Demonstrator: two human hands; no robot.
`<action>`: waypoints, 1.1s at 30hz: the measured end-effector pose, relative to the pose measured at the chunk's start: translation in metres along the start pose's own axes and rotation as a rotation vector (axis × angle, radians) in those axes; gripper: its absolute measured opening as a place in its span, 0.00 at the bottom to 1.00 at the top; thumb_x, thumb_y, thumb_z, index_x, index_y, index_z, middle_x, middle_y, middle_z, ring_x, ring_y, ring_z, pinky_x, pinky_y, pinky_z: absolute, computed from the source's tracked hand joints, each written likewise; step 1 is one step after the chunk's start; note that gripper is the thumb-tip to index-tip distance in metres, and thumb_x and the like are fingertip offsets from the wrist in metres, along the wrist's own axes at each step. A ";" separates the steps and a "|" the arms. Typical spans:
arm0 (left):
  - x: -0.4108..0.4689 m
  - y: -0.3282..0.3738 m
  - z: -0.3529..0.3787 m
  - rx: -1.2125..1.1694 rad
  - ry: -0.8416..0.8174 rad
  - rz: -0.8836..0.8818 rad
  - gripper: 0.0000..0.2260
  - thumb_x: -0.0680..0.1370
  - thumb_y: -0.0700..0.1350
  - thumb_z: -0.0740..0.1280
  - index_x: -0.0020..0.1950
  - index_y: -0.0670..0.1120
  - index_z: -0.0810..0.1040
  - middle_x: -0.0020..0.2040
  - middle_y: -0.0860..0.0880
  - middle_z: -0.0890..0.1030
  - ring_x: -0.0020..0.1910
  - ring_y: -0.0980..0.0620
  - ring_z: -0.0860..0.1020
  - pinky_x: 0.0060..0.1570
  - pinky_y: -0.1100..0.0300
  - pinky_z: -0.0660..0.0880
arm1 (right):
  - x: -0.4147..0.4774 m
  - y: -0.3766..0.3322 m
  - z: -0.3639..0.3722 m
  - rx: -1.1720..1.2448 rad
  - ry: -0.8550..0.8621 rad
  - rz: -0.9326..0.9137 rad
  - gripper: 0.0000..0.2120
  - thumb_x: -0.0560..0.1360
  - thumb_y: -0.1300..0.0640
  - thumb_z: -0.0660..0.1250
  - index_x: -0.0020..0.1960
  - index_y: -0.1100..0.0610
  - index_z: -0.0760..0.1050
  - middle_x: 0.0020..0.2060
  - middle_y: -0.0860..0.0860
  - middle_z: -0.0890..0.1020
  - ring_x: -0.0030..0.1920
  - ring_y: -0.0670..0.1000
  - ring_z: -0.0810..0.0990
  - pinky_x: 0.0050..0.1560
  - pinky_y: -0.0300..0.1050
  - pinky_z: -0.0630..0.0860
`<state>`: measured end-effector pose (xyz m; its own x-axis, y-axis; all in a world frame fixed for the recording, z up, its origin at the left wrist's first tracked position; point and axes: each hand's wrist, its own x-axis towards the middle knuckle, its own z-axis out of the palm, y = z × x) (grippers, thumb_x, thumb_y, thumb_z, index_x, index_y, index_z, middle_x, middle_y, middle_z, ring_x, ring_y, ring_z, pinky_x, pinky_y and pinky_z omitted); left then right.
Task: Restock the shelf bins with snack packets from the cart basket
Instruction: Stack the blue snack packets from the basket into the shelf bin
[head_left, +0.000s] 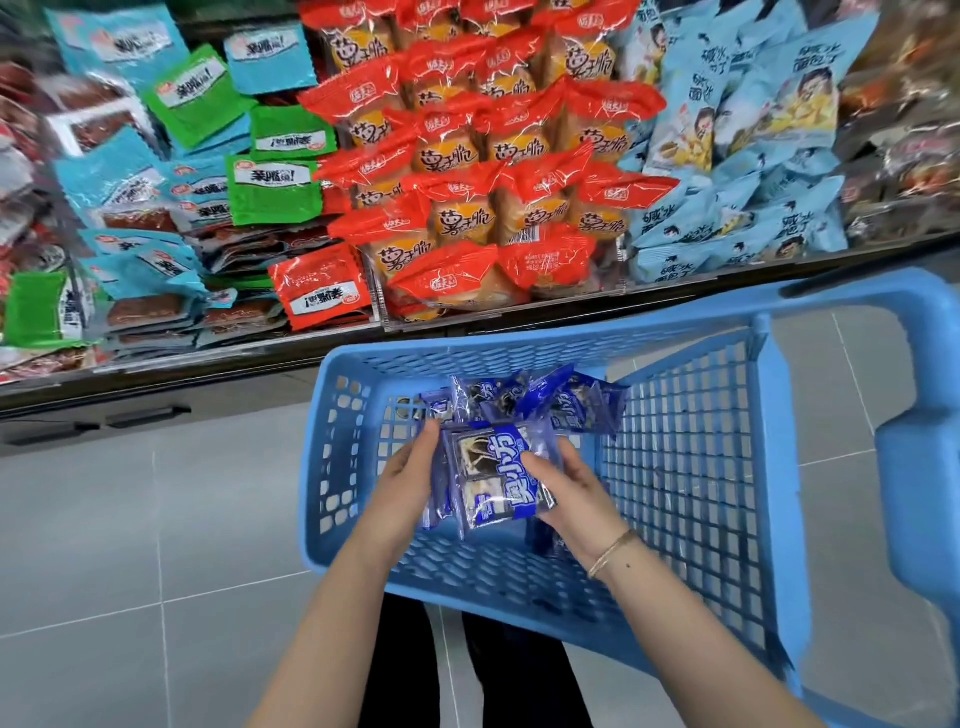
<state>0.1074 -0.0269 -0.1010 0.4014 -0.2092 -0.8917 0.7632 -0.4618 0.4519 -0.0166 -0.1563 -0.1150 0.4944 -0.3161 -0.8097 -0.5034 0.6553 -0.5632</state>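
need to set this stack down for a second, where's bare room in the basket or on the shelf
Bare mesh floor lies between the held stack and the basket's near rim. The far end is crowded with loose dark blue packets. The shelf bins are heaped full, the orange packets most.

Gripping a small stack of dark blue snack packets (493, 478) from both sides, left hand (410, 475) and right hand (566, 493), inside the blue cart basket (691, 467). Beyond the stack, against the basket's far wall, more loose blue packets (540, 400). Behind the basket, shelf bins piled with green and teal packets (218, 156), orange-red packets (483, 171), pale blue bags (748, 156).
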 end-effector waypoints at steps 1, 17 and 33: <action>-0.002 0.001 0.001 -0.041 -0.059 -0.007 0.29 0.70 0.68 0.62 0.67 0.55 0.71 0.71 0.53 0.70 0.65 0.55 0.73 0.66 0.51 0.67 | 0.000 0.002 0.003 0.009 -0.005 -0.005 0.08 0.74 0.54 0.68 0.49 0.43 0.73 0.60 0.51 0.76 0.59 0.48 0.76 0.56 0.58 0.75; -0.002 -0.021 0.000 -0.489 0.057 0.064 0.22 0.71 0.27 0.68 0.62 0.41 0.67 0.55 0.40 0.79 0.48 0.45 0.80 0.52 0.50 0.77 | 0.034 0.017 -0.029 -0.176 0.341 0.274 0.10 0.78 0.49 0.61 0.53 0.55 0.74 0.41 0.52 0.76 0.42 0.51 0.75 0.46 0.48 0.74; -0.011 -0.030 -0.031 -0.588 -0.066 0.078 0.21 0.71 0.35 0.64 0.64 0.44 0.74 0.55 0.41 0.79 0.47 0.44 0.80 0.40 0.56 0.81 | 0.080 0.083 -0.048 -1.129 0.536 0.542 0.48 0.67 0.43 0.73 0.72 0.64 0.50 0.70 0.62 0.59 0.70 0.60 0.62 0.65 0.52 0.68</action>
<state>0.0954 0.0164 -0.1037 0.4501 -0.2848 -0.8464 0.8924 0.1081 0.4382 -0.0525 -0.1603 -0.2344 -0.1520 -0.5954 -0.7889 -0.9729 -0.0505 0.2256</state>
